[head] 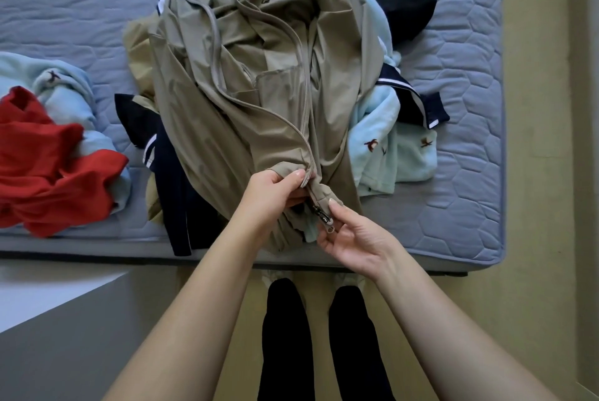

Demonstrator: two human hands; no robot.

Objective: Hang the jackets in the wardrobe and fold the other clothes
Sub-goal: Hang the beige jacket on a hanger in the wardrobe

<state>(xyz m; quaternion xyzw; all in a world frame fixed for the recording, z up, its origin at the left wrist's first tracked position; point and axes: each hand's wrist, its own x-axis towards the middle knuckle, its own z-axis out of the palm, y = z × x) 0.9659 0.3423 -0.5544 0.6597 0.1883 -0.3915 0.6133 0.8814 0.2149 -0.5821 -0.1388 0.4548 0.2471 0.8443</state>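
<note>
Two hands meet at the near hem of a thin khaki zip-front jacket (pixel 259 92), which lies atop a clothes pile (pixel 382 141) on the grey quilted bed (pixel 470 141). The left hand (pixel 272 190) pinches the zipper edge in its fingers, and the right hand (pixel 353 238) pinches the dark zipper pull (pixel 322 216).

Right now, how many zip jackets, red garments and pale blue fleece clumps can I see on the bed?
Khaki zip jacket: 1
Red garment: 1
Pale blue fleece clumps: 2
Total: 4
</note>
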